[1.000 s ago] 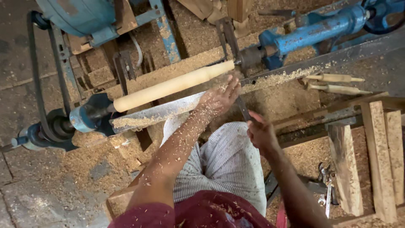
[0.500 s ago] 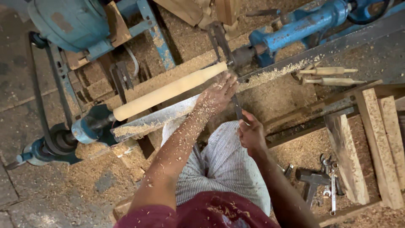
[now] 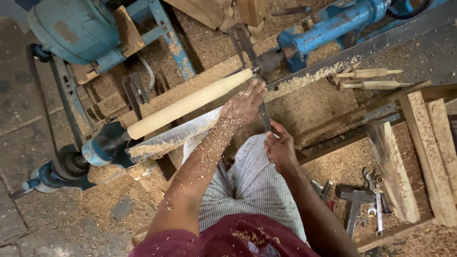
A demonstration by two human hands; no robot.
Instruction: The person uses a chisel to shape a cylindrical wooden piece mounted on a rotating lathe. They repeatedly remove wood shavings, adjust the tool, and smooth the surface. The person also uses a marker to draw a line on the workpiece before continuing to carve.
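A long pale wooden cylinder (image 3: 190,102) is mounted between the ends of a blue lathe (image 3: 328,26). My left hand (image 3: 243,104), dusted with shavings, rests on the metal tool rest (image 3: 181,133) and presses down on a dark chisel (image 3: 263,116) near the cylinder's right end. My right hand (image 3: 280,148) grips the chisel's lower end, close to my striped lap. The chisel's tip is hidden by my left fingers.
A blue motor (image 3: 76,28) and drive belt (image 3: 47,119) sit at the left. Two turned wooden spindles (image 3: 371,80) lie on the lathe bed at right. A hammer (image 3: 354,202) and wrenches (image 3: 376,204) lie on the sawdust floor beside wooden planks (image 3: 431,157).
Both hands have shifted slightly right along the cylinder toward its right end, keeping hold of the chisel. The view has tilted a little.
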